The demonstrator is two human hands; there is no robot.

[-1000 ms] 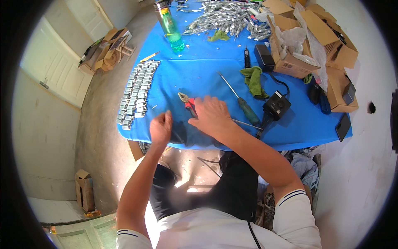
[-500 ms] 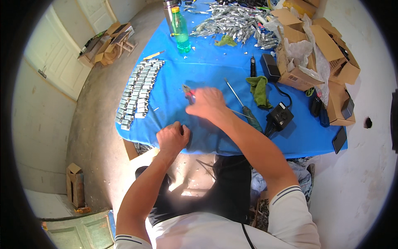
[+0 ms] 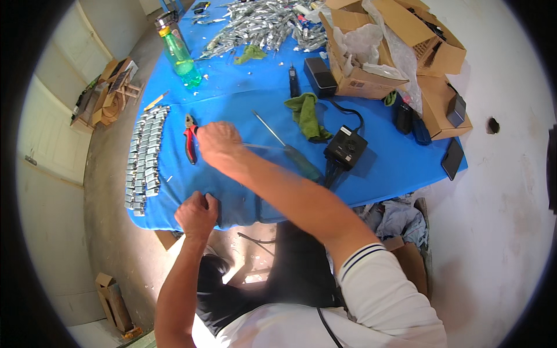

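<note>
Right now the right hand sits at centre-left of the frame, fingers curled down right beside the red-handled pliers on the blue table; whether it grips anything cannot be told. Left hand is clenched at the table's near edge, lower centre-left, seemingly bunching the cloth. Rows of small metal parts lie at left, well apart from the big metal heap at top. A green-handled screwdriver lies just right of the right hand. Judgement: to take the pliers cleanly, close round both handles near their middle, lift straight up, and keep the wrist clear of the part rows; left fist should hold the cloth steady.
</note>
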